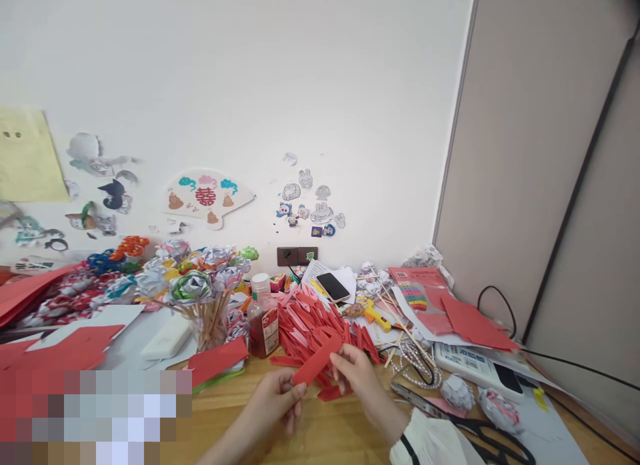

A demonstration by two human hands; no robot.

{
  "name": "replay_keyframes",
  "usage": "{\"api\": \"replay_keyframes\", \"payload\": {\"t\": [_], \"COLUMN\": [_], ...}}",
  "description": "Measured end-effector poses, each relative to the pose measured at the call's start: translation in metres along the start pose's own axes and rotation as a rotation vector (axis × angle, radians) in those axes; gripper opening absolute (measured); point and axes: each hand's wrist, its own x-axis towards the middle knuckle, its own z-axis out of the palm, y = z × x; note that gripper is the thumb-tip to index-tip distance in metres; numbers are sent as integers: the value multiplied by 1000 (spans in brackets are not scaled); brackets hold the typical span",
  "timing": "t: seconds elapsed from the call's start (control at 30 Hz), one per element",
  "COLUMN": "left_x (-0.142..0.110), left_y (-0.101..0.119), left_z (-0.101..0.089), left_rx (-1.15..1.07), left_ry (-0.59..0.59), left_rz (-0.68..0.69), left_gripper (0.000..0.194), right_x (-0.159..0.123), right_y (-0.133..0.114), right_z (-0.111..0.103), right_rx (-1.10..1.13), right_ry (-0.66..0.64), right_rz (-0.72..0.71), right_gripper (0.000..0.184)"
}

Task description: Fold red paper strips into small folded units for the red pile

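Between my two hands stretches a strip of red paper (317,361), tilted up toward the right. My left hand (280,395) pinches its lower left end between thumb and fingers. At the upper right end, my right hand (356,371) grips the strip the same way. Just behind lies a large heap of folded red and pink paper strips (313,321). Some loose red pieces lie on the wooden table (220,418) under and beside my hands.
Left of the heap stand a glass bottle (263,318) of red liquid and a cup of sticks with paper flowers (193,286). A phone (333,287) and a yellow glue gun (376,315) lie behind. Black-handled scissors (493,438) and crumpled paper (457,391) are at right.
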Motion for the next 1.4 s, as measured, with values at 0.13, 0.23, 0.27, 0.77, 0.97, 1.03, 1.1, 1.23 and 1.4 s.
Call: {"api": "replay_keyframes", "payload": {"t": [0.13, 0.23, 0.27, 0.77, 0.97, 1.03, 1.1, 1.23, 1.4], "left_x": [1, 0, -1, -11, -6, -6, -6, -6, -5], "left_y": [-3, -1, 0, 6, 3, 3, 4, 5, 3], "left_z": [3, 6, 7, 5, 4, 3, 3, 3, 2], "left_rx": [27, 110, 161, 629, 530, 540, 541, 499, 499], "left_ry": [-52, -40, 0, 257, 332, 330, 329, 321, 316], "left_rz": [-9, 15, 56, 352, 325, 337, 340, 317, 318], "left_gripper": [40, 38, 36, 19, 12, 11, 13, 12, 10], "right_x": [-6, -8, -8, -12, -12, -12, -12, -11, -11], "right_y": [7, 11, 11, 4, 2, 2, 2, 4, 8], "right_z": [9, 14, 14, 20, 19, 20, 20, 20, 19], "right_rx": [-5, 5, 14, 155, 162, 155, 154, 158, 165], "right_ry": [-129, -152, -142, -121, -94, -85, -91, -110, -101], "right_rz": [89, 111, 120, 170, 199, 206, 202, 198, 183], "right_gripper": [33, 34, 34, 37, 36, 37, 38, 39, 36]}}
